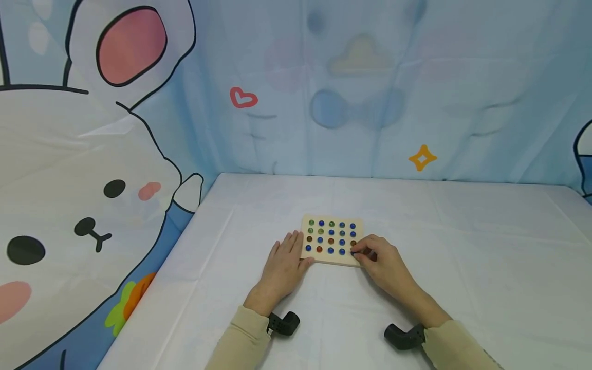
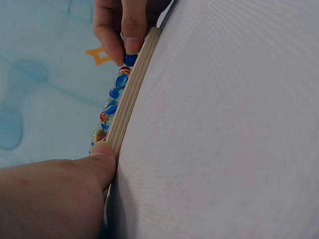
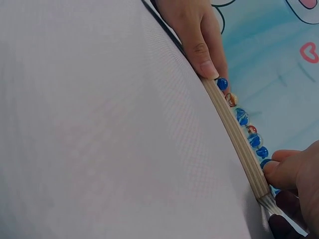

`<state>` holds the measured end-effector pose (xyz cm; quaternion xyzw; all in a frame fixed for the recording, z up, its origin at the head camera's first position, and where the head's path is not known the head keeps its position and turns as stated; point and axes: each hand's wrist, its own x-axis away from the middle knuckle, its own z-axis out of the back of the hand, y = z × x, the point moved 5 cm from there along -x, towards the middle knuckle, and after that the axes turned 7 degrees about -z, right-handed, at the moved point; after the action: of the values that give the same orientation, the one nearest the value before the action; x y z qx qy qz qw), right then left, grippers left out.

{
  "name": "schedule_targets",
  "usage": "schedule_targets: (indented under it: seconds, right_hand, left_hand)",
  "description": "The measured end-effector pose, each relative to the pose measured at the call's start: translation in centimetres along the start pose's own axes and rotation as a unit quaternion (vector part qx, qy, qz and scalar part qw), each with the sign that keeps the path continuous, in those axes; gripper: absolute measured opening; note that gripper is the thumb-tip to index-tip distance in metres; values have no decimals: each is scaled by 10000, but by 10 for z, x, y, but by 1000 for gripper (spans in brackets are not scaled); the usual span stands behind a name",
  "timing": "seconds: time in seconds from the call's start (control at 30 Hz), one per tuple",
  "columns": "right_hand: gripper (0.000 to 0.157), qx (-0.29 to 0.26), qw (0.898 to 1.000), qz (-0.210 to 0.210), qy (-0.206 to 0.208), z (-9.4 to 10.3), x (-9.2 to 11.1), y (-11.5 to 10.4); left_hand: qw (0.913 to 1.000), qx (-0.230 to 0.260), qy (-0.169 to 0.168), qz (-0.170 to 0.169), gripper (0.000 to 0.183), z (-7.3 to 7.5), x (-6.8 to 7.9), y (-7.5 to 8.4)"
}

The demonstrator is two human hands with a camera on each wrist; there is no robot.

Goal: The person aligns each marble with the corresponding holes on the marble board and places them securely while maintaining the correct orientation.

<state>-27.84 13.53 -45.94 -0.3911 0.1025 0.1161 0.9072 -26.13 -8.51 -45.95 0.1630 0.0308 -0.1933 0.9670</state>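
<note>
A pale wooden board lies flat on the table, holding rows of blue, green and reddish-brown glass marbles. My left hand rests along its left side, fingers straight, with the thumb at the near left corner. At the near right corner my right hand pinches a blue marble between thumb and fingers, right at the board's surface. In the right wrist view that blue marble is partly covered by the thumb. Whether it sits fully in its hollow I cannot tell.
A white cloth covers the table. Behind it hangs a light blue printed curtain, and a cartoon animal print fills the left side. Each wrist wears a black camera mount, such as the right one.
</note>
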Motion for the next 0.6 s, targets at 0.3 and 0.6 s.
schedule_targets:
  seconds: [0.3, 0.6]
  right_hand:
    - [17, 58, 9999, -93, -114, 1, 2, 0]
    - [20, 67, 9996, -201, -205, 4, 5, 1]
  left_hand:
    - [10000, -2, 0, -1, 68, -2, 1, -1]
    - [10000, 64, -38, -12, 68, -3, 1, 0]
